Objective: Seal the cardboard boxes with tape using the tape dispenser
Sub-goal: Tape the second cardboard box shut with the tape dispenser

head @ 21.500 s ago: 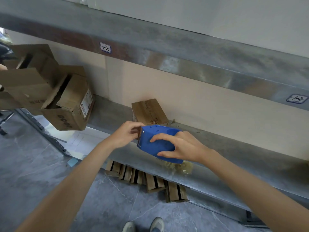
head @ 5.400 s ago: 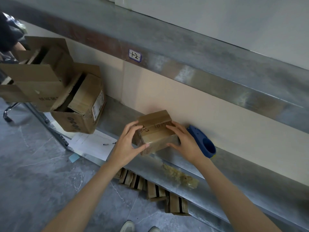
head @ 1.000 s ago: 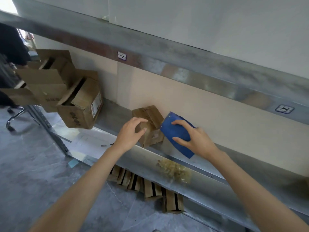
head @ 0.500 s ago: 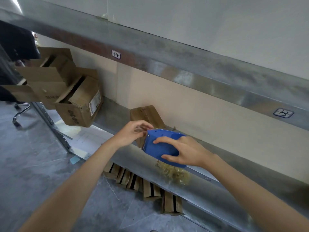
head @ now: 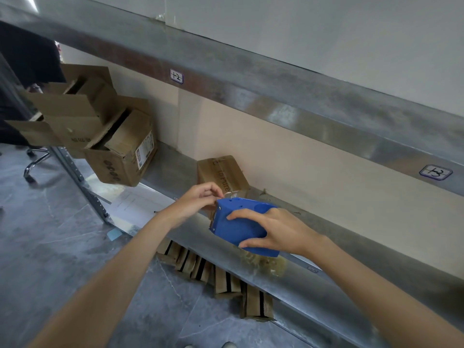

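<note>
From the head view, our right hand (head: 273, 229) is wrapped around the blue tape dispenser (head: 241, 227), and our left hand (head: 198, 199) pinches the tape end (head: 229, 194) at its front, just before the small box (head: 221, 172) on the shelf (head: 351, 292). We judge the loose tape may fold onto itself or cling to our fingers, which are close to the toothed blade. A crumpled tape wad (head: 263, 262) lies under the dispenser, and open boxes (head: 120, 151) stand well apart at the left; neither blocks us.
</note>
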The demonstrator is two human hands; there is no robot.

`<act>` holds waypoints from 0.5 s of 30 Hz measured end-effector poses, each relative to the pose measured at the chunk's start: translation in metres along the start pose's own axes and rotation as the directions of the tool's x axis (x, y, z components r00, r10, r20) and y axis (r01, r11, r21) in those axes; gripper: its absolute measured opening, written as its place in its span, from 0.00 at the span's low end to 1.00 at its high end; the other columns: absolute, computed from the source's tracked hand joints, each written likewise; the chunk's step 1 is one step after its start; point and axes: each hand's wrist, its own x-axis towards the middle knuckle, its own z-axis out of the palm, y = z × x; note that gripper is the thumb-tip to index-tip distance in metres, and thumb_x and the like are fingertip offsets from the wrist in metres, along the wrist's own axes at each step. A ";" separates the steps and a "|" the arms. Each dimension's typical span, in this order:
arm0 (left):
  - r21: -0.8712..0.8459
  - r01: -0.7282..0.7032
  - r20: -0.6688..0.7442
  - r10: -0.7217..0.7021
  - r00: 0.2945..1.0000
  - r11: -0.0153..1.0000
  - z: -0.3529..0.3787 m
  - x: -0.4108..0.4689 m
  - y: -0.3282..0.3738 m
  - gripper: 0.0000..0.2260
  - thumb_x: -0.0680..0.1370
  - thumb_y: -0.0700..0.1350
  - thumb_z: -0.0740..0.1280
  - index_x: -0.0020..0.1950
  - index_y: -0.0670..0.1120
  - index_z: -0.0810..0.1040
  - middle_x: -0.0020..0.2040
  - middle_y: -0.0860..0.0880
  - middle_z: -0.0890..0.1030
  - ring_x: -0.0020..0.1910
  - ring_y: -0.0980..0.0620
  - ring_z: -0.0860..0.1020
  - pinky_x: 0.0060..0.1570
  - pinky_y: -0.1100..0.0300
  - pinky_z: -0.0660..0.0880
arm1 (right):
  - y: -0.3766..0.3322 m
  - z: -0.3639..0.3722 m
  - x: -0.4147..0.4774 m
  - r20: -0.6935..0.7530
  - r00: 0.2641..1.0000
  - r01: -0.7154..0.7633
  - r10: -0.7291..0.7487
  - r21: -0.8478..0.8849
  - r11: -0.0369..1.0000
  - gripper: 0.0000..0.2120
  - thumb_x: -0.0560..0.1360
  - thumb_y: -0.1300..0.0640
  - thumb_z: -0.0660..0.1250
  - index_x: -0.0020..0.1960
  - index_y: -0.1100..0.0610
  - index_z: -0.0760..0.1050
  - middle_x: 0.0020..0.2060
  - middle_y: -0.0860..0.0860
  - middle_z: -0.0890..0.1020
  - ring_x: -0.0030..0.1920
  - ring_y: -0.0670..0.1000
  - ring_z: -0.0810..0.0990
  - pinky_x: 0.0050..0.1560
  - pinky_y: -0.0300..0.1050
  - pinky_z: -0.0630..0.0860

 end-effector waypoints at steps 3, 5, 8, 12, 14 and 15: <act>-0.043 0.014 0.013 -0.014 1.000 0.999 -0.001 0.000 0.000 0.05 0.82 0.36 0.62 0.54 0.41 0.76 0.52 0.45 0.83 0.53 0.51 0.82 0.56 0.59 0.78 | 0.000 0.001 -0.002 -0.003 1.000 0.006 -0.006 -0.011 1.000 0.24 0.78 0.34 0.60 0.71 0.34 0.59 0.32 0.49 0.73 0.29 0.44 0.67 0.33 0.35 0.62; -0.031 0.024 0.029 -0.024 0.999 0.999 -0.001 0.000 0.000 0.07 0.82 0.36 0.63 0.57 0.43 0.78 0.52 0.46 0.84 0.55 0.49 0.82 0.58 0.56 0.78 | -0.001 0.002 -0.002 -0.010 1.000 0.008 -0.008 -0.011 1.000 0.23 0.78 0.34 0.60 0.70 0.34 0.58 0.32 0.49 0.73 0.29 0.44 0.66 0.33 0.34 0.62; -0.018 0.022 0.041 -0.021 0.999 1.000 0.000 0.001 0.000 0.10 0.81 0.35 0.65 0.58 0.44 0.80 0.53 0.46 0.84 0.56 0.49 0.82 0.56 0.56 0.79 | -0.002 0.003 -0.002 -0.006 1.000 0.014 -0.014 -0.018 1.000 0.23 0.78 0.35 0.59 0.70 0.33 0.57 0.31 0.49 0.72 0.29 0.43 0.66 0.33 0.34 0.60; 0.040 -0.015 0.017 0.014 1.000 0.999 0.001 -0.001 -0.001 0.09 0.79 0.33 0.66 0.53 0.45 0.82 0.53 0.45 0.83 0.55 0.50 0.82 0.58 0.56 0.78 | -0.002 0.004 -0.004 -0.001 1.000 0.006 -0.006 -0.007 1.000 0.22 0.79 0.37 0.60 0.70 0.33 0.57 0.33 0.49 0.75 0.29 0.43 0.67 0.33 0.33 0.61; 0.075 -0.043 0.003 0.042 0.999 0.996 0.002 -0.002 -0.001 0.09 0.79 0.33 0.66 0.51 0.45 0.82 0.52 0.45 0.83 0.53 0.52 0.82 0.57 0.57 0.78 | -0.002 0.004 -0.005 0.002 1.000 -0.001 0.001 0.001 1.000 0.21 0.79 0.38 0.60 0.70 0.33 0.57 0.34 0.49 0.75 0.30 0.43 0.67 0.34 0.33 0.61; 0.097 -0.057 -0.005 0.058 0.998 0.994 0.003 -0.002 -0.001 0.09 0.79 0.32 0.66 0.51 0.45 0.82 0.52 0.46 0.83 0.52 0.53 0.82 0.56 0.58 0.78 | -0.002 0.004 -0.005 0.004 1.000 -0.006 0.006 0.005 1.000 0.21 0.80 0.38 0.60 0.70 0.34 0.58 0.34 0.49 0.75 0.30 0.42 0.67 0.34 0.33 0.61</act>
